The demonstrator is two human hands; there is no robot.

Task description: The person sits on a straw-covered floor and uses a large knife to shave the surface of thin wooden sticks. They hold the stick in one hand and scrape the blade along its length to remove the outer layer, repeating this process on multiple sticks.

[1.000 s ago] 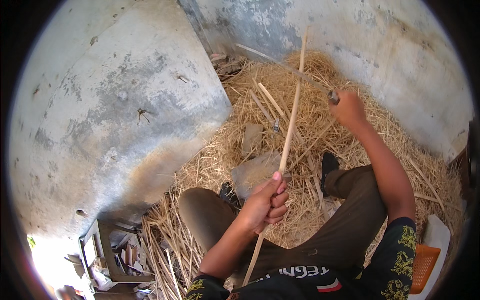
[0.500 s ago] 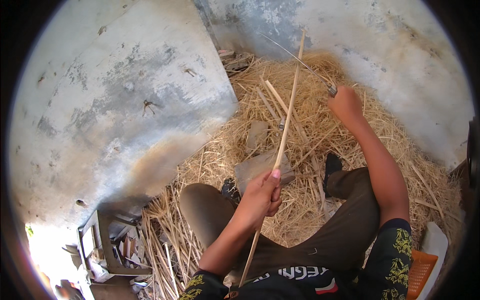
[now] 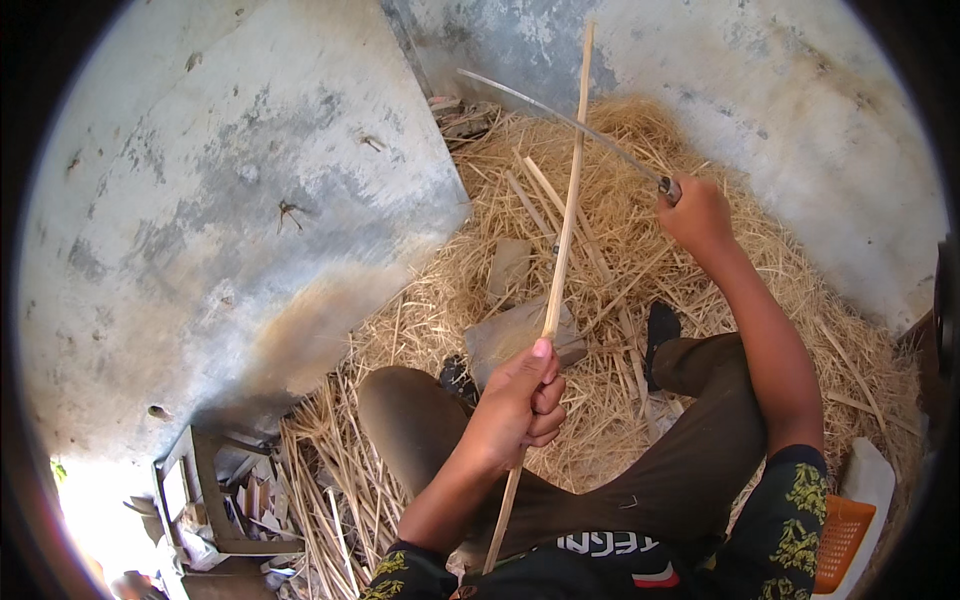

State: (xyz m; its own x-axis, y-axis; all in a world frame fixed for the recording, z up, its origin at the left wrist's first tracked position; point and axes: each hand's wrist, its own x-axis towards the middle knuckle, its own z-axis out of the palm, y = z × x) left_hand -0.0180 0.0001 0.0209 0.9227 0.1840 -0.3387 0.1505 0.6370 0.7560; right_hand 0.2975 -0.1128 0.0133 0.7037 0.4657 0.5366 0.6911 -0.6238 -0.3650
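Note:
My left hand [image 3: 518,405] is wrapped round a long, pale bamboo strip [image 3: 563,270], its thumb lying along the top. The strip slants up and away from my lap, its far end in front of the grey wall. In my right hand [image 3: 697,215], farther off to the right, is the handle of a knife [image 3: 625,157] with a long, thin, slightly curved blade. Its blade crosses the upper part of the strip and points to the far left. Whether blade and strip touch I cannot tell.
Fibrous shavings [image 3: 640,130] heap against the wall around my feet. A flat wooden block [image 3: 500,335] lies between my legs, with split strips [image 3: 550,190] beyond it. More thin strips [image 3: 340,510] pile at left, beside a frame [image 3: 205,500]. An orange and white plastic piece [image 3: 845,535] stands at right.
The bamboo strip has shifted upward and slightly left at its far end. The knife blade now reaches farther left and crosses the strip lower from its tip. Both hands keep their hold.

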